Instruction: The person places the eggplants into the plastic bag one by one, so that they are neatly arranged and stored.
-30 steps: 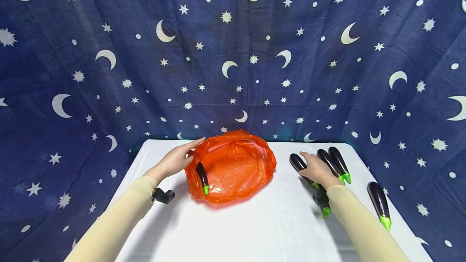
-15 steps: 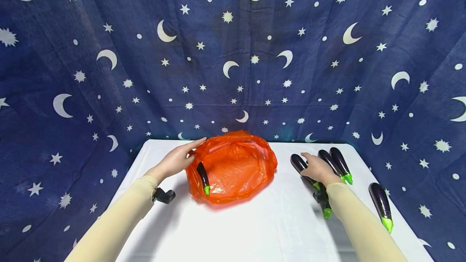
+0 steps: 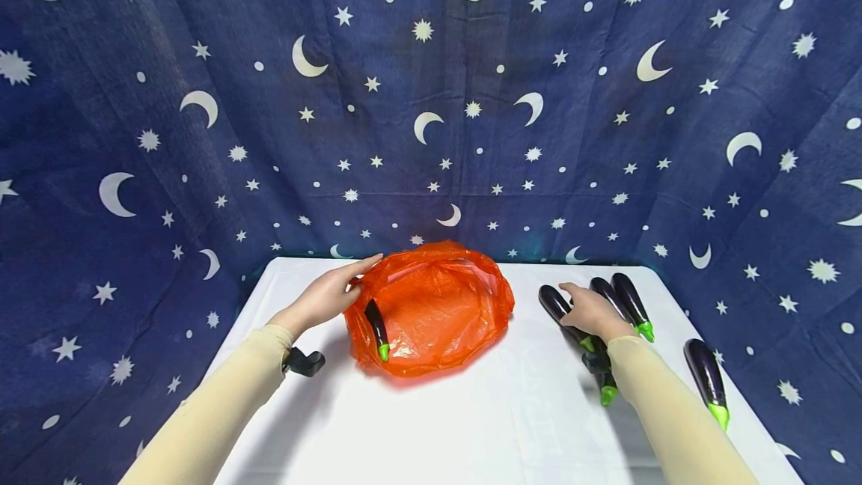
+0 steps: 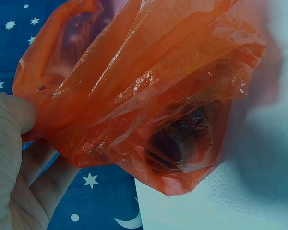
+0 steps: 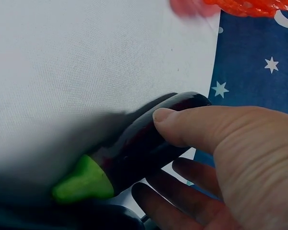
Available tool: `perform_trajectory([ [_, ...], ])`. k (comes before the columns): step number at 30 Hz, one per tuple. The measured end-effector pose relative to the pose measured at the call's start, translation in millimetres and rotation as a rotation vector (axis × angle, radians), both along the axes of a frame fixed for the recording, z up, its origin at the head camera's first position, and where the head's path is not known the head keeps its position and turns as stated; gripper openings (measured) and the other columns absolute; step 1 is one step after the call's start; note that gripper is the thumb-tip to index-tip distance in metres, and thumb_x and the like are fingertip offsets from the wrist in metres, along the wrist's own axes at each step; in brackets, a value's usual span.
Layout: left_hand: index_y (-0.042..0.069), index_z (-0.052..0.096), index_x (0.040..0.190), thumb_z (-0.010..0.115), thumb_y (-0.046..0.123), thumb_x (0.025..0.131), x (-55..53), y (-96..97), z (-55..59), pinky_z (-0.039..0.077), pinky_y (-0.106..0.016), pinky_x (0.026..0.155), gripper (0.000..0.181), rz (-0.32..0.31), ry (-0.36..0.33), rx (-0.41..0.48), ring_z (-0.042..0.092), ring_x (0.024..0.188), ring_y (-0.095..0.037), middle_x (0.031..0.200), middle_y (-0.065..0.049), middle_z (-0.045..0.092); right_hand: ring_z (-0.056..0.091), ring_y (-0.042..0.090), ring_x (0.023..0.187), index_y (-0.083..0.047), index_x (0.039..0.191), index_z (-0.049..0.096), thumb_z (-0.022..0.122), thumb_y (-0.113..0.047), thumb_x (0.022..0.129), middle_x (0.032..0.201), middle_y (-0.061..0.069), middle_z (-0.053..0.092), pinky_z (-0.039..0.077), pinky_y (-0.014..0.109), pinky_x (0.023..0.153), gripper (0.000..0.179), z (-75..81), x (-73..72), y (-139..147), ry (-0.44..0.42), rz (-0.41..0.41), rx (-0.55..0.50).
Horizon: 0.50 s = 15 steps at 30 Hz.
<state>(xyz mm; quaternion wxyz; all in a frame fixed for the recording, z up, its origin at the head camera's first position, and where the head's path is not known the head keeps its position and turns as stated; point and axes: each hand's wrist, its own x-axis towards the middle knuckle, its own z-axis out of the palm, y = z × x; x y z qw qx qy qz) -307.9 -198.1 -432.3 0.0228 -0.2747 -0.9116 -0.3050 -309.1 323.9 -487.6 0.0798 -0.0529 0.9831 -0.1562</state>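
Observation:
An orange plastic bag (image 3: 438,313) lies with its mouth open on the white table, and a dark eggplant (image 3: 376,324) with a green cap shows inside its left side. My left hand (image 3: 322,296) pinches the bag's left rim; in the left wrist view the thumb is in front of the film and the fingers behind. On the right, my right hand (image 3: 594,314) grips another eggplant (image 5: 139,139) lying at a slant, thumb on its upper side and fingers along the opposite side. Its green cap (image 5: 84,182) points back toward the near side.
Two eggplants (image 3: 629,298) lie side by side just right of my right hand. One more eggplant (image 3: 705,374) rests near the table's right edge, and another, its green cap (image 3: 608,395) showing, is partly hidden under my right wrist. A starry blue curtain (image 3: 431,96) surrounds the table (image 3: 431,432).
The whole view has shifted very slightly. Both hands stay in nearly the same place, the left on the bag's rim and the right on the eggplant.

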Motion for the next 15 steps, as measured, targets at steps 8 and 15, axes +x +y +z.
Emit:
perform_trajectory([
  [8,0.018,0.047,0.156,0.058,0.000,0.095,0.6,0.2,0.3,0.049,-0.047,0.104,0.064,0.003,0.009,-0.007,0.065,0.119,-0.026,0.146,-0.007,0.058,0.061,0.044,0.111,0.006,0.149,0.043,0.079,-0.011,0.080,0.123,0.030,0.063,0.050,0.058,0.091,0.080,3.8,1.3,-2.6,-0.017,-0.009,0.001],
  [15,0.020,0.047,0.156,0.058,0.001,0.096,0.9,1.2,1.0,0.048,-0.046,0.105,0.065,0.006,-0.006,-0.001,0.065,0.119,-0.025,0.146,-0.006,0.058,0.063,0.040,0.106,0.006,0.149,0.043,0.078,-0.010,0.080,0.121,0.027,0.065,0.051,0.058,0.089,0.079,4.6,2.2,-3.0,-0.034,0.000,-0.009],
])
